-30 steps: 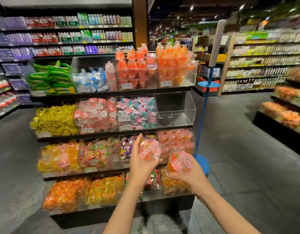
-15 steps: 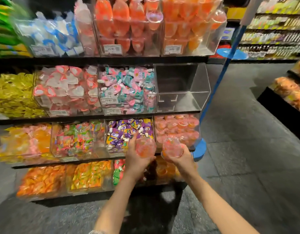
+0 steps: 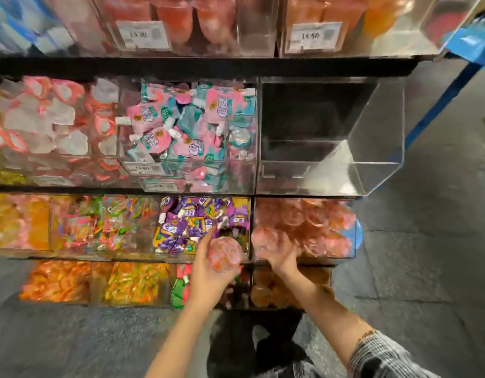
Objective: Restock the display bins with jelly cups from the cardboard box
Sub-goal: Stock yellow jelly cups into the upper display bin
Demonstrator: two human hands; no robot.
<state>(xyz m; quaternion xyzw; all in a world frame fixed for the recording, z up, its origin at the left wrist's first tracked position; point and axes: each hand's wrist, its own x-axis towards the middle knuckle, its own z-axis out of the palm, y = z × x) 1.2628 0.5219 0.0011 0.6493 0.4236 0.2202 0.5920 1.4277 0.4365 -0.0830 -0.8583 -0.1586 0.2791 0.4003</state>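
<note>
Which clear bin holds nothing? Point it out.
The clear bin at the right end of the middle shelf, directly above the pink jelly cup bin; every other bin holds sweets.

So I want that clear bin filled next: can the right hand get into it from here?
Probably yes: the empty clear bin is open-fronted, nothing blocks it, but the right hand holds a jelly cup one shelf lower.

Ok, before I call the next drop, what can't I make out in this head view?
- Cardboard box: not in frame, so remaining stock is unknown.
- Jelly cup in the right hand: motion-blurred, and the hand's grip cannot be told.
- Label on the jelly cup in the left hand: smeared, unreadable.
- Price tags on the top row: blurred, digits uncertain.
- Bottom shelf bin: contents partly covered by the forearms.
</note>
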